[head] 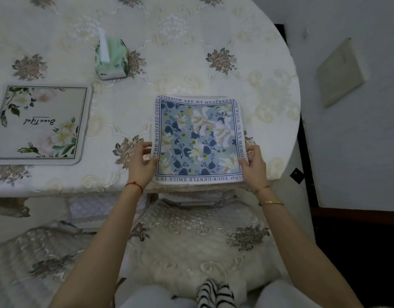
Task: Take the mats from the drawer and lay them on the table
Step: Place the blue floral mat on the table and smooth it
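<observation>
The blue floral mat, judged light and limp, is pinched at its near side edges by the left hand and right hand, at the counter near edge.

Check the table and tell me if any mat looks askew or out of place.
Nothing stands out. The blue floral mat lies flat, gripped at its sides by the left hand and right hand. The white floral mat lies flat too.

White wall, dark floor, embroidered chair.
</observation>
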{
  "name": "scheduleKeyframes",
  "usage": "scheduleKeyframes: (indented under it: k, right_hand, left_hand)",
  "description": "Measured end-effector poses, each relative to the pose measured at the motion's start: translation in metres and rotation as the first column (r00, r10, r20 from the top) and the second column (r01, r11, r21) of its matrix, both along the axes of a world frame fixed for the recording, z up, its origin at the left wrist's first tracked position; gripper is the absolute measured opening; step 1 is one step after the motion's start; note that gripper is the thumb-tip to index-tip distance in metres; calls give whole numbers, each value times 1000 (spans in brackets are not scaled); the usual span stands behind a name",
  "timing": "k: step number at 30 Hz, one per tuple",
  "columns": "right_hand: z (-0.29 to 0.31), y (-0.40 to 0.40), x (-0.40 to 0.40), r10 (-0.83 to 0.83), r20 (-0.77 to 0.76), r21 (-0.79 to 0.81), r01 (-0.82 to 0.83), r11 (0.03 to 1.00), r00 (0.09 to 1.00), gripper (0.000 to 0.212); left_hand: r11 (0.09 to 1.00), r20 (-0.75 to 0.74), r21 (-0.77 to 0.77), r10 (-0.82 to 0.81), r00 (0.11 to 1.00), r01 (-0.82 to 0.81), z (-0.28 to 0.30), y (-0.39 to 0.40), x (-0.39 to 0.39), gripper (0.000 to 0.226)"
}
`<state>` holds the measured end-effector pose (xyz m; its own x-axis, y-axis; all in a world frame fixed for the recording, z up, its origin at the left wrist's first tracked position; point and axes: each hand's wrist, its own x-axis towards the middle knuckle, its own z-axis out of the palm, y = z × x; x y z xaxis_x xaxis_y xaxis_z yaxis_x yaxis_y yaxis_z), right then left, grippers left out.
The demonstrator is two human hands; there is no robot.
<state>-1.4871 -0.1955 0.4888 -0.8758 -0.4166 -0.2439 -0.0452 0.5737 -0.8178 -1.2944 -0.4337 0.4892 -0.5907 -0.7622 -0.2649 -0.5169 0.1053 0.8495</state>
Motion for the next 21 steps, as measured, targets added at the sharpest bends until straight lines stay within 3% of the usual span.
scheduleKeyframes:
  k: [6, 21]
  right_hand:
    - [22, 37, 30, -35, -17, -119, 33, 992, 999, 21]
    - [54, 119, 100, 148, -73, -276, -163, 947, 986, 33]
  left_hand:
    - [991, -133, 133, 23, 991, -5, 20, 34, 33, 31]
    - [962, -308, 84, 273, 911, -259, 67, 159, 147, 38]
